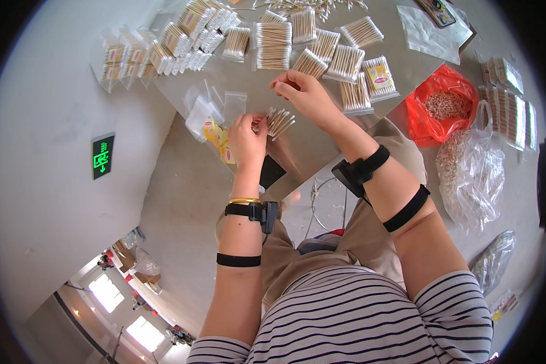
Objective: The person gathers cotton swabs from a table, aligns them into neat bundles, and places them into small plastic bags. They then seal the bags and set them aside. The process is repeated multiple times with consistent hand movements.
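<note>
At the near left of the metal table [294,159], my left hand [247,134] is closed round a loose bunch of cotton swabs [281,124], their white tips fanning out to the right. My right hand [309,97] hovers farther up and to the right, its fingers curled in toward the thumb; whatever they may hold is too small to make out. Beside my left hand lie yellow printed cards [217,138] and clear plastic bags [235,104]. Several filled swab packs [346,63] are spread just beyond my right hand, one showing a yellow card [380,75].
Stacked swab packs [191,36] stand at the far left, and loose swabs [312,6] are heaped at the far edge. A red bag of swabs [415,100] and a clear sack [473,173] sit to the right. A black flat piece [272,173] lies near my left wrist.
</note>
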Motion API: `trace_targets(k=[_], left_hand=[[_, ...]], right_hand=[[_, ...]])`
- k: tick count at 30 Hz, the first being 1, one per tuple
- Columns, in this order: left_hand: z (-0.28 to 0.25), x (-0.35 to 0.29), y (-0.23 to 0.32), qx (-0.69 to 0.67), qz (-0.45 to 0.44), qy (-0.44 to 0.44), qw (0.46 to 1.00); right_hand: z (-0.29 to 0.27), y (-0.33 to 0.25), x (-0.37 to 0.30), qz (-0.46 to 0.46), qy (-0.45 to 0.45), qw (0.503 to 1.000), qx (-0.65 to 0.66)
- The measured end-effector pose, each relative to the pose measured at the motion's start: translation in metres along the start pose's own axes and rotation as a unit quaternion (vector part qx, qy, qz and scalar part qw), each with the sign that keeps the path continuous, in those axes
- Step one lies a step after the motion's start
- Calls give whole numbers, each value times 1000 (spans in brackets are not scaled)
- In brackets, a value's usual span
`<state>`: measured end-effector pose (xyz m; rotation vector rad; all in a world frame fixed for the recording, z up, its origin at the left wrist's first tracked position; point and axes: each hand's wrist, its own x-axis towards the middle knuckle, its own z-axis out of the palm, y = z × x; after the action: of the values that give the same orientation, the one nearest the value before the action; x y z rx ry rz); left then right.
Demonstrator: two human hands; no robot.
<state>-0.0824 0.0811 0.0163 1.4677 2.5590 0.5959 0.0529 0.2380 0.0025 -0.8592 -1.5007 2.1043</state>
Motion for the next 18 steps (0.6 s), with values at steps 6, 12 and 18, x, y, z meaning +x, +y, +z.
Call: trace_targets(k=[6, 12, 18], left_hand=[[-3, 5, -2, 21, 32, 7, 999], [-7, 11, -5, 61, 45, -22, 997], [-8, 15, -3, 6, -25, -25, 999]], right_hand=[[1, 0, -1, -6, -1, 1000, 9], [3, 4, 1, -28, 26, 999, 13], [1, 0, -1, 0, 7, 1000, -4]])
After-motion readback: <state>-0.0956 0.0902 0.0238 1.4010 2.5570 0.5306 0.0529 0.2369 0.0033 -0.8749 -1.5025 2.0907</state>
